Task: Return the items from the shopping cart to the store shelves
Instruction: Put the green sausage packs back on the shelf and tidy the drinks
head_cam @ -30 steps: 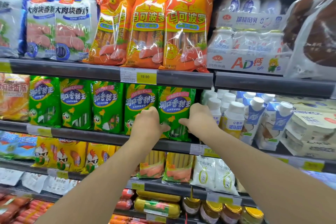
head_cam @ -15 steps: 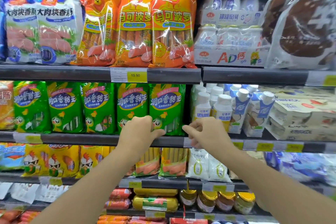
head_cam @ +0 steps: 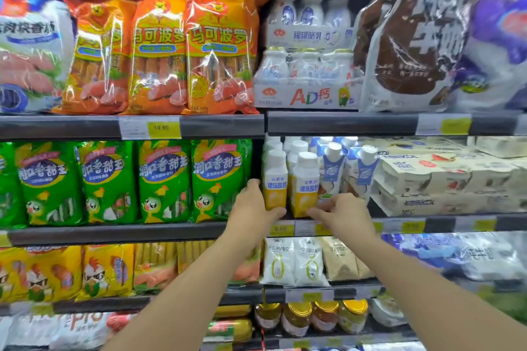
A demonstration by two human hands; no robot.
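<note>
Two white-capped yogurt drink bottles with yellow bases stand at the front of the middle shelf (head_cam: 399,224). My left hand (head_cam: 252,206) holds the left bottle (head_cam: 275,177), fingers on its left side and thumb across its base. My right hand (head_cam: 340,215) holds the right bottle (head_cam: 305,182) low down, thumb at its front base and fingers round its right side. Green sausage packs (head_cam: 218,179) hang in a row just left of my hands. No shopping cart is in view.
Blue-and-white cartons (head_cam: 335,168) and boxed multipacks (head_cam: 445,179) stand right of the bottles. Orange sausage packs (head_cam: 219,51) and AD milk packs (head_cam: 306,77) fill the shelf above. Below are white pouches (head_cam: 293,262) and jars (head_cam: 325,316).
Both hands left the rightmost green sausage pack and moved right to the yogurt bottles. The view shifted right with them.
</note>
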